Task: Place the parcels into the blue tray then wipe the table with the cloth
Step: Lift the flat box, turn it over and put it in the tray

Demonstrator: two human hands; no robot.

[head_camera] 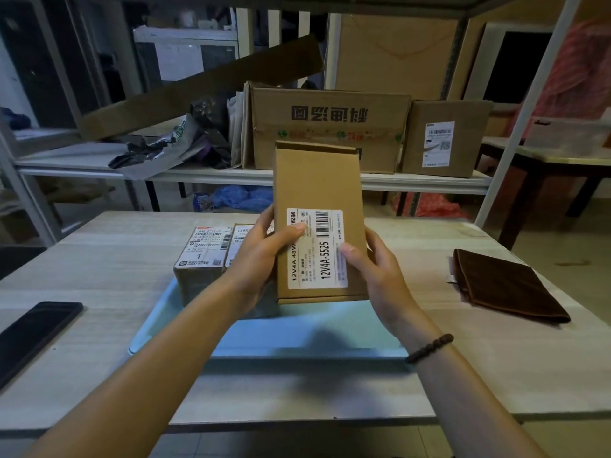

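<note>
I hold a flat brown cardboard parcel (317, 186) with a white label upright above the blue tray (297, 338). My left hand (258, 259) grips its left edge, thumb on the label. My right hand (373, 269) grips its right edge, a bead bracelet on that wrist. Two labelled parcels sit in the tray's far left part: one with a "1" on it (201, 256) and another (238, 238) partly hidden behind my left hand. A folded dark brown cloth (502, 285) lies on the table to the right.
A black phone (33, 335) lies at the table's left edge. The light wooden table (109, 282) faces a metal shelf (205, 175) holding large cardboard boxes (330, 120) and crumpled bags. A shelf post (515, 123) rises at the right.
</note>
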